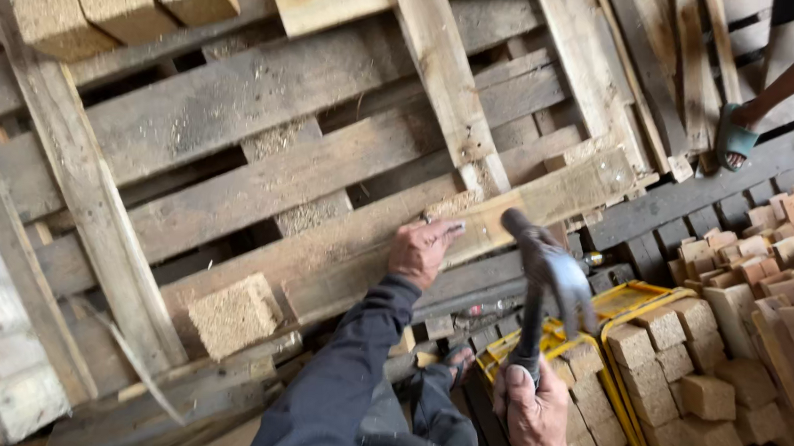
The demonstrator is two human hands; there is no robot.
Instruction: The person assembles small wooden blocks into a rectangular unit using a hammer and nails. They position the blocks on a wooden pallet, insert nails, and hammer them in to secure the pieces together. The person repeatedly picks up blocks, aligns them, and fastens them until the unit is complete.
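Knuckles of the right hand (533, 418) wrap tight round a dark steel claw hammer (548, 282) raised near the yellow crates of wood blocks (635, 383), while farther left the left hand (423, 249) pinches something small, perhaps a nail, against the weathered grey pallet board (358, 239), apparently not yet driven.

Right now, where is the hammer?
In the head view, the hammer is raised in the right hand, right of centre, above the yellow crates of wood blocks and just right of the left hand pressing on the pallet board.
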